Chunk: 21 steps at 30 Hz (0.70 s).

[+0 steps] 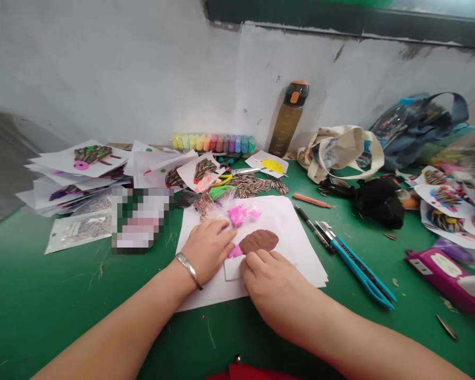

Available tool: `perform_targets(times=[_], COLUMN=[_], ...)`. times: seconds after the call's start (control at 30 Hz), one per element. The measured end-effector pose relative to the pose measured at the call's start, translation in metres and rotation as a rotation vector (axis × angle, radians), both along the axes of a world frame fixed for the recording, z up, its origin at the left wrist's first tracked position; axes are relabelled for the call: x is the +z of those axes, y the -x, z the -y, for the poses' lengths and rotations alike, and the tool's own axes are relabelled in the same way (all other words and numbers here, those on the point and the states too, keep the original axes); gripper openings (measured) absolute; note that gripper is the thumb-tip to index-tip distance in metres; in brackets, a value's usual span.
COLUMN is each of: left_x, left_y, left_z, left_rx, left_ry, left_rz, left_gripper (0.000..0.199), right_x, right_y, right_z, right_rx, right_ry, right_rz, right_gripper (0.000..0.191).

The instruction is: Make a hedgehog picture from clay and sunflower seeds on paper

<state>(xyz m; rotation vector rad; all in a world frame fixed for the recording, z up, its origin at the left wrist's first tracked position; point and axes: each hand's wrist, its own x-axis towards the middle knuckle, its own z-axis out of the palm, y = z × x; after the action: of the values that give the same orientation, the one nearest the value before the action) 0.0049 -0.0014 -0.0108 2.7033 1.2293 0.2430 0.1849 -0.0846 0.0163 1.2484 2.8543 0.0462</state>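
Observation:
My left hand [208, 250], with a silver bangle [188, 270] on its wrist, lies on a white paper stack [293, 258], fingers reaching toward a small lump of pink clay [235, 252]. That lump touches the edge of a flat brown clay oval [258, 241]. My right hand [273, 279] rests just below them, its fingertips on a white card [233, 270] beside the pink lump. Whether those fingers grip anything, I cannot tell. Farther up the paper lies a clear bag holding pink clay [237, 215].
The green table [43, 295] holds a scattered pile of paper sheets with seed-and-clay pictures at left and more at right. Loose sunflower seeds [253, 186], pliers [225, 178], a teal utility knife [360, 269], a pen [312, 227], a water bottle [288, 119] and bags stand beyond my hands.

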Motion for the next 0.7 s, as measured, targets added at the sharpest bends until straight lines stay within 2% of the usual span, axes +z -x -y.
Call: perform_targets(times=[0.17, 0.7], left_x=[-0.0003, -0.0023], left_y=[0.0009, -0.0034], left_z=[-0.0036, -0.0055], left_rx=[-0.027, 0.006], left_ry=[0.01, 0.002], left_rz=[0.028, 0.035], left_gripper=[0.029, 0.026], right_x=[0.0022, 0.002], right_y=[0.0002, -0.0007], right_z=[-0.0002, 0.0002], right_rx=[-0.01, -0.006], right_ry=[0.031, 0.018], right_rz=[0.013, 0.018], right_gripper=[0.014, 0.016])
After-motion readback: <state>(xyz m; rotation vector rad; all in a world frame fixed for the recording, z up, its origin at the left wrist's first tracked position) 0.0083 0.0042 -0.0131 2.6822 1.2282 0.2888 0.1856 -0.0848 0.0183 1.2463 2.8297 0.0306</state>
